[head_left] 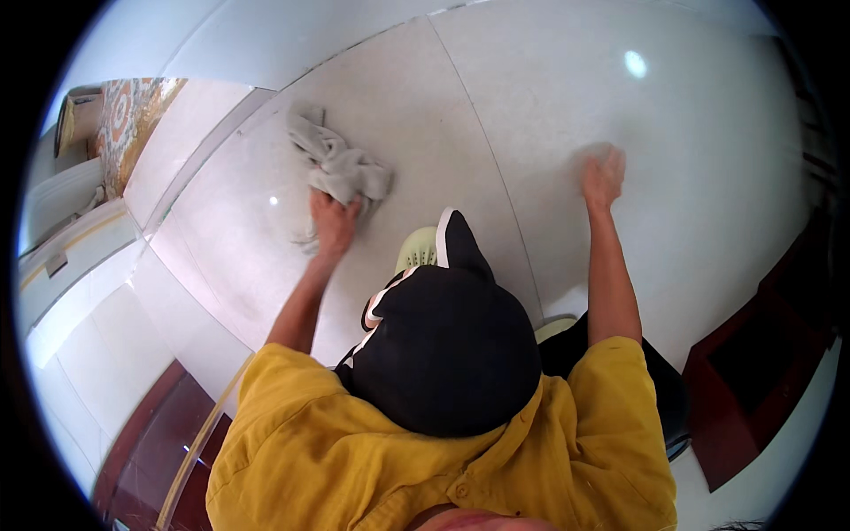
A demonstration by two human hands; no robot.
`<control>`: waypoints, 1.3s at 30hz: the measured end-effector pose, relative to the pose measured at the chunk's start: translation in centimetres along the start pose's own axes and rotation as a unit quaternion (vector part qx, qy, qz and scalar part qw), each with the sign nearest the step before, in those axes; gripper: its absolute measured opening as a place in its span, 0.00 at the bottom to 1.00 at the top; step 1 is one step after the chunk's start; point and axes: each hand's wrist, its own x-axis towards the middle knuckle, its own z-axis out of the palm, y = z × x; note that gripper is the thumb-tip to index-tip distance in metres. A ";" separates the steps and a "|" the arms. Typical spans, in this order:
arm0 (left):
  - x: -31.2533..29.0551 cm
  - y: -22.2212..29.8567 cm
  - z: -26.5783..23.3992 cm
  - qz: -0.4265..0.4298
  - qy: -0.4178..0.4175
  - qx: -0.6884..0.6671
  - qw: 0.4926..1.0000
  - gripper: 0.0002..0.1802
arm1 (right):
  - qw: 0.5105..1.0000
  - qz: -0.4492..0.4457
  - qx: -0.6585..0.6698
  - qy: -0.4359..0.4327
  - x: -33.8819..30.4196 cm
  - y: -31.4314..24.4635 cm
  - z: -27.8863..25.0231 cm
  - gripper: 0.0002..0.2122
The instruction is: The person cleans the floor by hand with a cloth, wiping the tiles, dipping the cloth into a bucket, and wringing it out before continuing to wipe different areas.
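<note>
On the pale tiled floor point(425, 133), a bunched grey cloth point(341, 164) lies to the left of centre. My left hand point(334, 221) grips the near end of this rag, fingers closed into its folds. Part of the cloth hangs out below the wrist. Farther right, my right hand point(603, 180) is held over the floor with nothing in it. Motion smears its fingertips a little, but thumb and fingers look apart. Whether it touches the tile I cannot tell.
My bent knee in black trousers point(443, 345) and a pale green shoe point(418, 248) are between my arms. White wall panels point(204, 133) rise along the left. A dark red wooden piece point(726, 398) stands at the right.
</note>
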 end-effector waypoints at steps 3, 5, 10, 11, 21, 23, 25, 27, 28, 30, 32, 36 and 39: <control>0.8 5.5 2.5 0.004 -0.076 0.023 0.997 0.32 | 0.995 -0.071 -0.040 0.064 -1.8 1.1 -0.4 0.23; 3.0 8.6 4.3 0.038 -0.073 0.070 0.994 0.33 | 0.991 -0.079 -0.046 0.099 -2.2 0.5 0.6 0.21; 12.5 15.2 9.8 0.183 -0.065 0.081 0.978 0.35 | 0.986 -0.053 -0.067 0.141 -2.5 -0.3 1.5 0.21; 14.2 16.5 10.9 0.204 -0.072 0.091 0.972 0.33 | 0.986 -0.045 -0.074 0.141 -2.5 -0.5 1.4 0.21; 28.9 21.0 9.7 -0.215 -0.244 -0.634 0.702 0.21 | 0.991 -0.071 -0.033 0.108 -2.1 0.0 1.1 0.22; 28.3 19.6 5.4 -0.180 -0.236 -0.742 0.601 0.20 | 0.994 -0.058 -0.021 0.087 -2.1 0.1 0.5 0.22; 27.6 15.2 2.6 -0.100 -0.200 -0.775 0.591 0.22 | 0.996 -0.056 -0.006 0.068 -2.1 0.3 0.1 0.23; 25.2 14.1 0.6 0.045 -0.175 -0.800 0.573 0.25 | 0.997 -0.060 0.009 0.052 -1.9 0.6 0.2 0.23; 24.3 13.0 0.5 0.063 -0.161 -0.801 0.573 0.25 | 0.998 -0.047 0.017 0.040 -1.7 1.0 0.0 0.24; 21.9 11.1 0.3 0.031 -0.114 -0.788 0.604 0.26 | 0.999 -0.028 0.040 0.012 -1.4 0.8 -0.4 0.27; 19.6 9.3 1.5 -0.016 -0.077 -0.761 0.645 0.26 | 0.974 0.010 0.226 -0.006 -1.0 -0.6 -1.0 0.31; 14.7 7.6 5.3 -0.096 -0.060 -0.704 0.701 0.27 | 0.878 -0.007 0.472 -0.080 -2.5 -7.5 -5.6 0.39; 12.8 14.8 3.7 -0.184 -0.168 -0.831 0.498 0.27 | 0.755 -0.020 0.607 -0.246 -3.8 -11.4 -9.7 0.43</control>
